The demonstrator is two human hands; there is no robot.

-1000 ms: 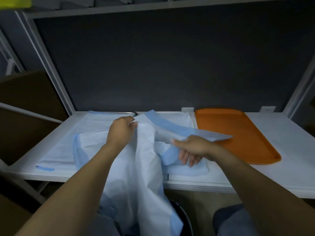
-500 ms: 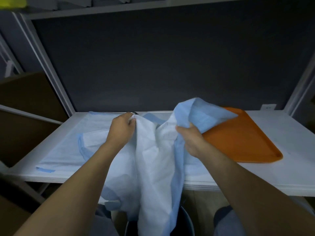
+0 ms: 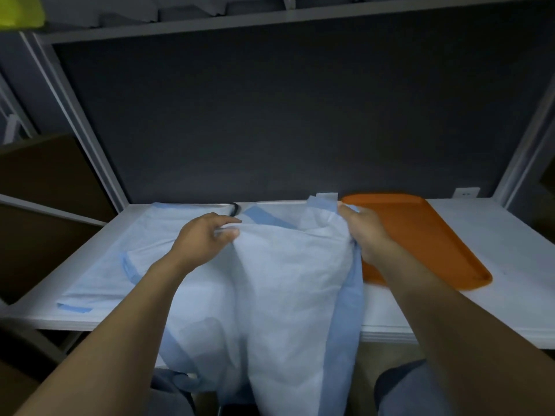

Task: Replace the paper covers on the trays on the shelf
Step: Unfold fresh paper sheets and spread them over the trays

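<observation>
A large pale blue paper cover [image 3: 285, 280] hangs from both my hands over the front edge of the white shelf [image 3: 495, 235]. My left hand [image 3: 207, 238] pinches its top edge at the left. My right hand [image 3: 365, 232] grips the top corner at the right, beside the bare orange tray [image 3: 420, 235]. Another blue cover [image 3: 126, 253] lies flat on the shelf at the left, over a tray whose dark rim [image 3: 235, 207] shows at the back.
A dark back panel closes the shelf bay, with grey uprights [image 3: 75, 115] at both sides and another shelf [image 3: 270, 16] above. A wall socket [image 3: 467, 192] sits at the back right. My knees [image 3: 405, 385] are below the shelf edge.
My right hand has moved up and right with the cover's corner, spreading the sheet wider between my hands. The left hand kept its hold near the same spot.
</observation>
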